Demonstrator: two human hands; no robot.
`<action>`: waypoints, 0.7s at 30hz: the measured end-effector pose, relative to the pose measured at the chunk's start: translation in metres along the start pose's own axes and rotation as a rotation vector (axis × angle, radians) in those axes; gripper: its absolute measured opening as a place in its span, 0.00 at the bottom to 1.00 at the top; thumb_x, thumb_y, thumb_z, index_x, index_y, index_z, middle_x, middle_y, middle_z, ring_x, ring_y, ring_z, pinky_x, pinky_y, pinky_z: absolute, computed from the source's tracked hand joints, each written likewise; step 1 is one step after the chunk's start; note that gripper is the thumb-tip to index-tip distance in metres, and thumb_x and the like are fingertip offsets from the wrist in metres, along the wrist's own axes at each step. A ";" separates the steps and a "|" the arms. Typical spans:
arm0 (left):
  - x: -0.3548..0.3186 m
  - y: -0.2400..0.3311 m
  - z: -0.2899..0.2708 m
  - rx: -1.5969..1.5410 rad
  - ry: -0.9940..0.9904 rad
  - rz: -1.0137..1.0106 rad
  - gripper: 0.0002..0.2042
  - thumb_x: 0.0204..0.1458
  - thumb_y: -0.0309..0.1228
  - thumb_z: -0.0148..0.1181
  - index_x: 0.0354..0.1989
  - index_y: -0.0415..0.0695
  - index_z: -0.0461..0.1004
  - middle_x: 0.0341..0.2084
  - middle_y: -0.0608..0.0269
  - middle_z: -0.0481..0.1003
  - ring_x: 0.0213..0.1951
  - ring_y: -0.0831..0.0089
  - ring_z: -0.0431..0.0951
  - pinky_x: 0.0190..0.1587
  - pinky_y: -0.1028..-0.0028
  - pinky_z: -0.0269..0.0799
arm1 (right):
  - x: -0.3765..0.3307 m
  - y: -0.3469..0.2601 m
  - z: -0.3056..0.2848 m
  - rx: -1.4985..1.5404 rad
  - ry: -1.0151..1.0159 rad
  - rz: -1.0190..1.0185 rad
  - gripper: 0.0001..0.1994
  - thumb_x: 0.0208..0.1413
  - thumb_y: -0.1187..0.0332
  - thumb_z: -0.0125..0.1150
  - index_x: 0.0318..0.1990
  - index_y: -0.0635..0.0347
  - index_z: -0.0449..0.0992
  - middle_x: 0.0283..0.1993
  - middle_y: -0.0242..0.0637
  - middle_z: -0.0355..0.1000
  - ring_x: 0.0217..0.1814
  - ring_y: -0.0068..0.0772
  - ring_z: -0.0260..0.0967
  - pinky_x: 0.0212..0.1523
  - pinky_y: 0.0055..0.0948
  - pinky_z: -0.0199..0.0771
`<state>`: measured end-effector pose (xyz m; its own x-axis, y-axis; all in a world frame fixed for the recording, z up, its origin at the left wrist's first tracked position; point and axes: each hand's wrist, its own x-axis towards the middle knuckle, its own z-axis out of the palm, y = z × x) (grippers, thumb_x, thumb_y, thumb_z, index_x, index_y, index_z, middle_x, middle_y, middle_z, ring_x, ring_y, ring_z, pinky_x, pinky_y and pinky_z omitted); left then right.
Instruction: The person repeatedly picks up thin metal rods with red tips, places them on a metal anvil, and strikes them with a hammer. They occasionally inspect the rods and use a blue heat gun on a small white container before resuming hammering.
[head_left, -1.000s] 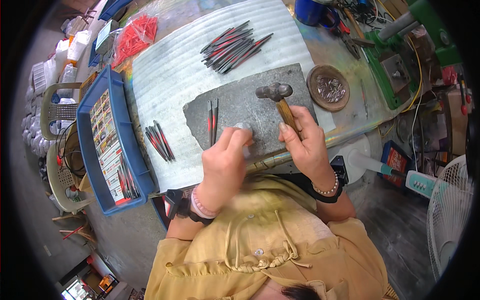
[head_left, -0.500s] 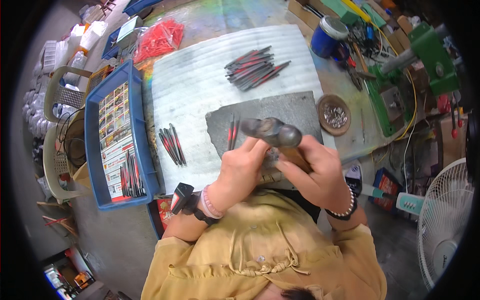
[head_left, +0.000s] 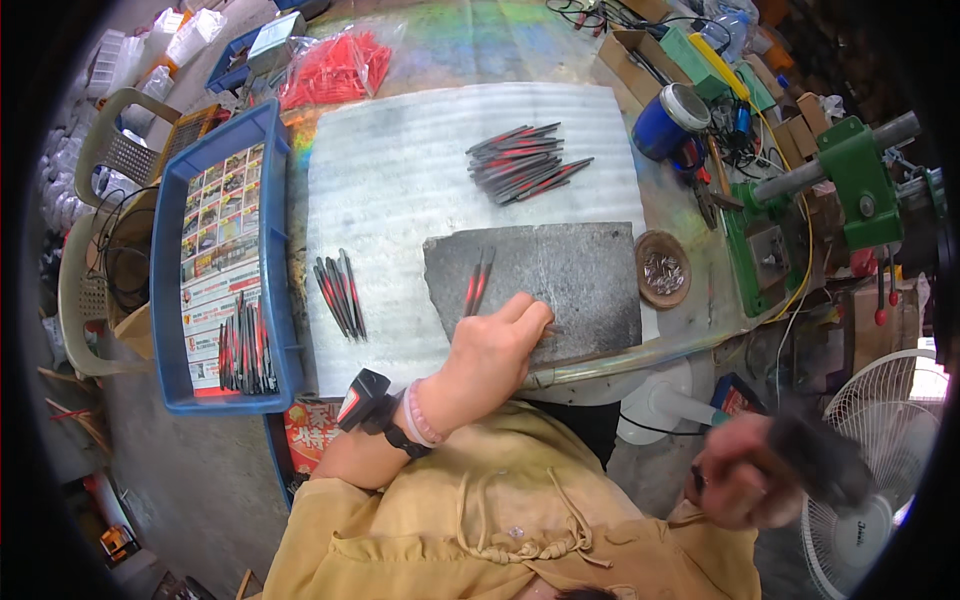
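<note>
My right hand (head_left: 745, 480), smeared by motion, grips a hammer (head_left: 825, 455) out to the right, beyond the table edge and in front of the fan. My left hand (head_left: 495, 350) rests closed on the near part of a dark grey slab (head_left: 570, 275), fingertips pinched together. Whatever lies in that pinch is hidden or too small to name. Beside it on the slab are two slim black-and-red rods (head_left: 480, 280) with pointed ends. More such rods lie on the white foam sheet (head_left: 390, 170): a large pile (head_left: 525, 165) at the back and a small bunch (head_left: 342, 295) at left.
A blue tray (head_left: 285, 340) at left holds printed paper and more rods. Right of the slab stands a round dish (head_left: 660, 245) of small metal bits. Beyond are a blue jar (head_left: 660, 130) and a green press (head_left: 860, 180). A fan (head_left: 850, 540) stands at right.
The hammer and my right hand have swung from over the slab out to the right and nearer my body. My left hand stays low on the slab, fingers still closed.
</note>
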<state>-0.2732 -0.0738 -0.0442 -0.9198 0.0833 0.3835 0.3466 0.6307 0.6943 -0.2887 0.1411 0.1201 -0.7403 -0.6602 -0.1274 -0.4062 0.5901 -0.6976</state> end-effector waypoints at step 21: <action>-0.004 0.001 -0.030 -1.577 0.007 -0.702 0.07 0.62 0.30 0.53 0.41 0.39 0.70 0.35 0.58 0.77 0.27 0.76 0.80 0.29 0.77 0.78 | 0.016 0.045 0.047 0.421 0.216 0.073 0.13 0.54 0.76 0.60 0.47 0.67 0.73 0.30 0.32 0.77 0.28 0.18 0.72 0.30 0.20 0.70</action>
<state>-0.2636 -0.0963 -0.0264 -0.9632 0.1392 -0.2301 -0.2526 -0.7622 0.5961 -0.2937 0.1348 0.0532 -0.8715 -0.4855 -0.0685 -0.1295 0.3627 -0.9229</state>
